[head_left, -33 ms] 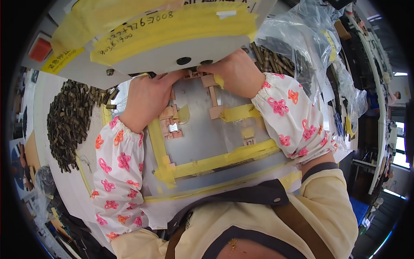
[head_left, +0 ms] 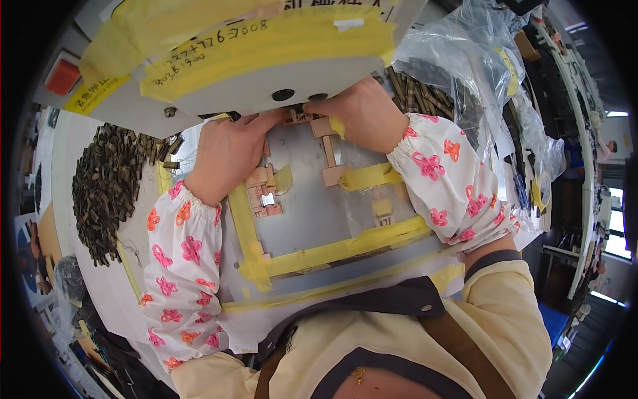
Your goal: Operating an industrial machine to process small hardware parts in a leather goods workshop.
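Note:
Both my hands reach under the lower edge of a pale machine housing [head_left: 266, 93], over a metal plate [head_left: 306, 206]. My left hand [head_left: 229, 156] is closed; its thumb side points at a small copper-coloured block [head_left: 297, 118] with dark marks. From the other side my right hand [head_left: 365, 118], also closed, brings a fingertip to that block. The housing hides most fingertips, so what each hand grips cannot be made out. Stepped copper-coloured blocks [head_left: 264, 189] lie below my left hand. Another copper-coloured strip [head_left: 329, 151] stands below my right hand.
Yellow tape [head_left: 332, 251] borders the plate. A heap of small dark brown pieces [head_left: 106, 193] lies at the left, and longer dark pieces [head_left: 425, 93] at the right under clear plastic [head_left: 458, 53]. A red button [head_left: 63, 76] sits on the housing's left.
The plate and its copper-coloured blocks have shifted very slightly toward me. My hands have hardly moved.

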The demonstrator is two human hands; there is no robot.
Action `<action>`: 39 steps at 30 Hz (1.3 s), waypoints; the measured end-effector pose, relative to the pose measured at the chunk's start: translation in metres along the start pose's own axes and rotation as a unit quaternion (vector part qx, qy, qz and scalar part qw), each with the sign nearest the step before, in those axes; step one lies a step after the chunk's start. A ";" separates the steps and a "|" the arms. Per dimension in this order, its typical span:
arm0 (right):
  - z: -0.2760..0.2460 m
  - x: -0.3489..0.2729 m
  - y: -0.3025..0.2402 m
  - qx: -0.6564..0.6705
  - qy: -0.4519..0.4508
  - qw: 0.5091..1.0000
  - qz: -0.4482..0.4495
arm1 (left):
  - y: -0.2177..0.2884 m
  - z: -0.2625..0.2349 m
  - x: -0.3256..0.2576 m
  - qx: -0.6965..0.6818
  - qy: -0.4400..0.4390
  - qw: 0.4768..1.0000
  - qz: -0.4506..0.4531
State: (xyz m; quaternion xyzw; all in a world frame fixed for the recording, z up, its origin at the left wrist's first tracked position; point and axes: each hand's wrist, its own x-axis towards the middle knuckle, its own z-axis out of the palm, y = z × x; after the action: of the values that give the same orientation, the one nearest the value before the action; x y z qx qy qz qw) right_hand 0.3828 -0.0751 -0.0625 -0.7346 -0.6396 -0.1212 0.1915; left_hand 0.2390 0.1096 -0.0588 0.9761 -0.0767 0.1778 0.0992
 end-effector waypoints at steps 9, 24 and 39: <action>-0.002 0.001 -0.003 0.014 -0.011 1.000 0.007 | -0.003 0.003 -0.001 -0.017 0.027 0.999 0.020; -0.087 -0.048 0.000 0.040 0.037 0.991 0.123 | -0.034 -0.034 -0.062 0.025 0.082 0.989 -0.120; -0.054 -0.061 0.017 -0.011 0.028 0.967 0.253 | -0.041 -0.039 -0.087 0.146 0.154 0.948 -0.236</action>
State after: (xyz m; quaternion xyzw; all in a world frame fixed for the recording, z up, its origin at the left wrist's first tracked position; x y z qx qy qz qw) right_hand 0.3942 -0.1552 -0.0422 -0.8707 -0.4262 -0.0968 0.2256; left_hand 0.1531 0.1683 -0.0610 0.9309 0.1985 0.3067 0.0056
